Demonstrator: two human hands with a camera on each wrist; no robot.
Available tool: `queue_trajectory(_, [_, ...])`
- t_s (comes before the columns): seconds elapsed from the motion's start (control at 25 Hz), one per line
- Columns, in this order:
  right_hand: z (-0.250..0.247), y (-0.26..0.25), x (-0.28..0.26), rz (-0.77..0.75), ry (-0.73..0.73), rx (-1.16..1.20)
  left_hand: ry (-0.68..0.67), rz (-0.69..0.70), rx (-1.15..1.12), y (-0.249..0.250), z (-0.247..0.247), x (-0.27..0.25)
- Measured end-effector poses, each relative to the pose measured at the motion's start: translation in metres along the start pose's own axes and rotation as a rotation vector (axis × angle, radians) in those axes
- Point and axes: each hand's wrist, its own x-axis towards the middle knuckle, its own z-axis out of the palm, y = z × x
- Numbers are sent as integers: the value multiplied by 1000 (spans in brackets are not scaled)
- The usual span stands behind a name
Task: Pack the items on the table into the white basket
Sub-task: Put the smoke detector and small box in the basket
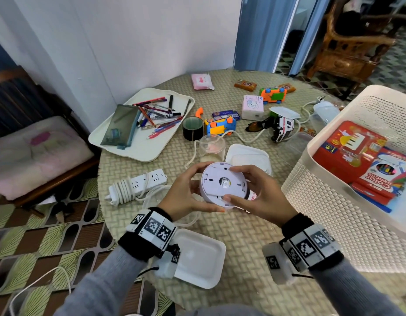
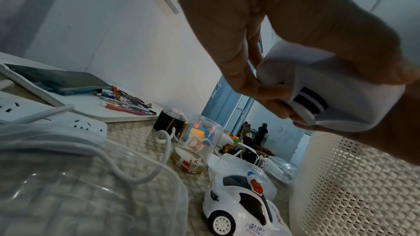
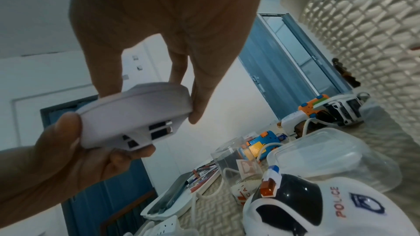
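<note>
Holding a round white gadget (image 1: 223, 185) up between left hand (image 1: 186, 194) and right hand (image 1: 264, 192), basket (image 1: 316, 169) barely filled, toys and pens still lying out.

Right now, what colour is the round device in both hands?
White round device, clearest in the head view.

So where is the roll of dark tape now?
In the head view the tape roll stands on the table, left of centre, between the pen tray on its left and the blue toy camera on its right.
</note>
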Motion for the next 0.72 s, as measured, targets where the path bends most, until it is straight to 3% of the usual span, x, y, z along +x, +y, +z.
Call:
queue_trajectory(0.2, [-3, 1, -6, -6, 76, 56, 10, 29, 25, -2, 8, -1])
queue_trajectory(0.52, [-2, -3, -8, -99, 131, -89, 98, 56, 13, -4, 17, -9])
queue_trajectory(0.72, [4, -4, -7, -183, 79, -227, 75, 63, 71, -2, 21, -13])
